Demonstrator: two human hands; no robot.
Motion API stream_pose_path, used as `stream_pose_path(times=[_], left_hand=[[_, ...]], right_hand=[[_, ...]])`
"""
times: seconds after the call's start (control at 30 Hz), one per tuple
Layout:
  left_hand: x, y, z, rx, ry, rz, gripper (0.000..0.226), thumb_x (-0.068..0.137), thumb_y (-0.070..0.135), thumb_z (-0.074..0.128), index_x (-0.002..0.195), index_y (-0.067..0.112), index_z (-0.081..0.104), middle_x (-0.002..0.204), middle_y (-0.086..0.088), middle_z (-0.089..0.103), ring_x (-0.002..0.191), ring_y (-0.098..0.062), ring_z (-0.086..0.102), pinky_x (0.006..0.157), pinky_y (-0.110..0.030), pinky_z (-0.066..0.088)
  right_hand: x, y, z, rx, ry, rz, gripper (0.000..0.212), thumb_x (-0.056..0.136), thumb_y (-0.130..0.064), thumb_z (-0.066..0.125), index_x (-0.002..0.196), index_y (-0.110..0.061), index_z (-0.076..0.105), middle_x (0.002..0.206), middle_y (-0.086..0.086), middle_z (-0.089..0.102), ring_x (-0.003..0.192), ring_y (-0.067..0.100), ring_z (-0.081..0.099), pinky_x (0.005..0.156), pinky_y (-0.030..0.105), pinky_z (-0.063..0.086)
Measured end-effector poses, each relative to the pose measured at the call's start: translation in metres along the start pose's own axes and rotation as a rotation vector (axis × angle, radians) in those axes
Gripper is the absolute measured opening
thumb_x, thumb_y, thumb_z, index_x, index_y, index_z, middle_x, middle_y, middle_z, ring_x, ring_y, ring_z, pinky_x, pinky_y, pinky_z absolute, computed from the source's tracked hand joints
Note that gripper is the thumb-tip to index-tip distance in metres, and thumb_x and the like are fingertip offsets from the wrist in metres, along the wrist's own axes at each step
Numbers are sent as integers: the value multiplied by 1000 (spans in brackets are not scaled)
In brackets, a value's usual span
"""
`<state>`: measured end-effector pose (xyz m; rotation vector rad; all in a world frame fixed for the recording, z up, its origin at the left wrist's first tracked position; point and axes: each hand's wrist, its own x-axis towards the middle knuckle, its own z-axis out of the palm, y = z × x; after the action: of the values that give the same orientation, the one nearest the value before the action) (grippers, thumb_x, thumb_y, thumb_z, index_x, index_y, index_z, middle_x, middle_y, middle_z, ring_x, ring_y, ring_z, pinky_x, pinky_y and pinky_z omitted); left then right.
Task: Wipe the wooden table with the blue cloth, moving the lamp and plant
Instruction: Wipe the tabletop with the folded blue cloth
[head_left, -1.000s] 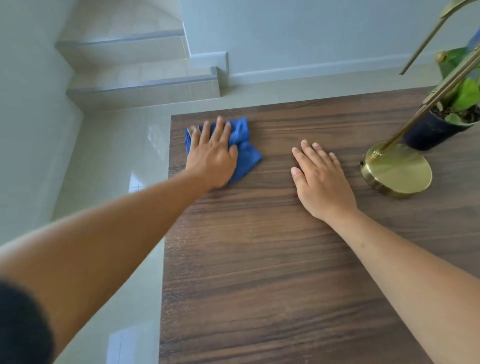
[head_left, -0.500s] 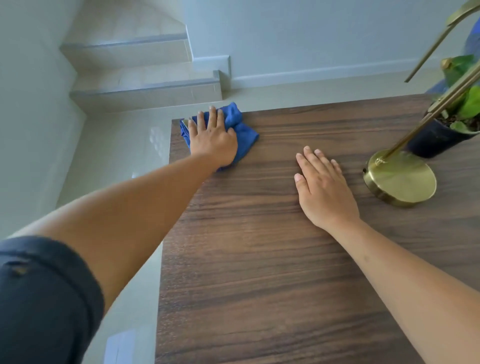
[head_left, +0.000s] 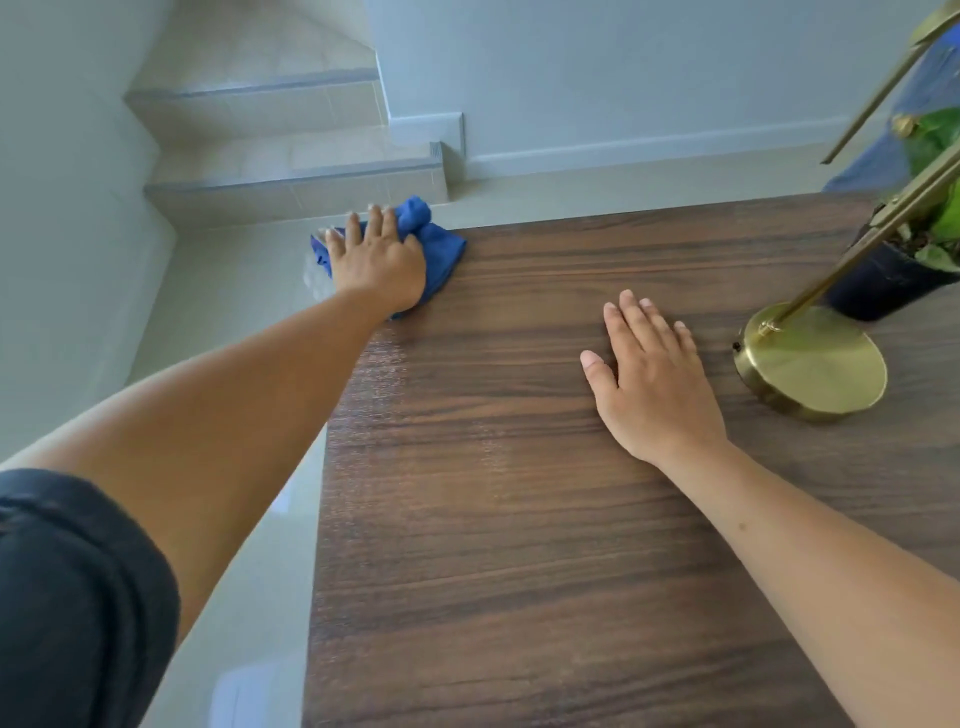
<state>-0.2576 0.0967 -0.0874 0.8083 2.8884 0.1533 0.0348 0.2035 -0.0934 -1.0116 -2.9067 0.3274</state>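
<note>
Under my left hand (head_left: 376, 260), at the table's (head_left: 519, 519) far-left corner: blue cloth (head_left: 441, 254), pressed by flat fingers | right hand (head_left: 654, 384) flat, empty | lamp (head_left: 813, 361) just right of it, plant (head_left: 904, 260) beyond.

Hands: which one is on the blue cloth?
The left hand presses the blue cloth at the table's far left corner. The right hand lies flat on bare wood.

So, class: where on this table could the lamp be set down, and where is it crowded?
Free: the wooden table between the left hand on the blue cloth and the flat right hand, plus the near end. Crowded: the far right, lamp beside plant.
</note>
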Motion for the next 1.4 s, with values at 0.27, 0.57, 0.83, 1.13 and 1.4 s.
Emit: stream_pose_path(times=[0.27, 0.57, 0.83, 1.13, 1.4], left_hand=[[-13, 25, 1, 29, -2, 196, 61, 102, 37, 19, 159, 19, 13, 167, 1, 8, 154, -27, 2, 122, -53, -2], [-22, 17, 5, 14, 7, 180, 61, 102, 37, 17, 160, 20, 9, 168, 1, 3, 154, -26, -1, 122, -52, -5], [-15, 23, 9, 44, 14, 269, 60, 102, 39, 19, 159, 22, 13, 167, 2, 7, 154, -26, 1, 122, -53, -2], [15, 123, 10, 7, -111, 316, 60, 101, 35, 14, 160, 21, 10, 168, 3, 7, 154, -26, 1, 121, -55, -3], [-19, -38, -7, -119, 20, 75, 56, 102, 29, 22, 157, 18, 19, 167, -1, 11, 153, -25, 6, 121, -51, 6]], right_hand=[[2, -2, 1, -81, -25, 6, 78, 97, -67, 9, 160, -22, 4, 168, -1, -6, 154, 16, -8, 124, 48, -3], [1, -1, 0, -74, -29, 7, 76, 98, -65, 12, 160, -22, 5, 168, -3, -6, 153, 13, -8, 124, 46, -3], [0, -4, 0, -34, -12, 0, 75, 99, -63, 14, 160, -20, 6, 168, 0, -5, 154, 16, -7, 124, 48, -3], [1, 1, 0, 11, 8, -3, 63, 105, -44, 21, 160, -17, 9, 168, -3, -2, 153, 12, -7, 125, 42, -3], [0, -1, 1, -1, -1, 6, 64, 104, -44, 21, 160, -16, 8, 168, -2, -3, 153, 13, -6, 124, 43, -3]])
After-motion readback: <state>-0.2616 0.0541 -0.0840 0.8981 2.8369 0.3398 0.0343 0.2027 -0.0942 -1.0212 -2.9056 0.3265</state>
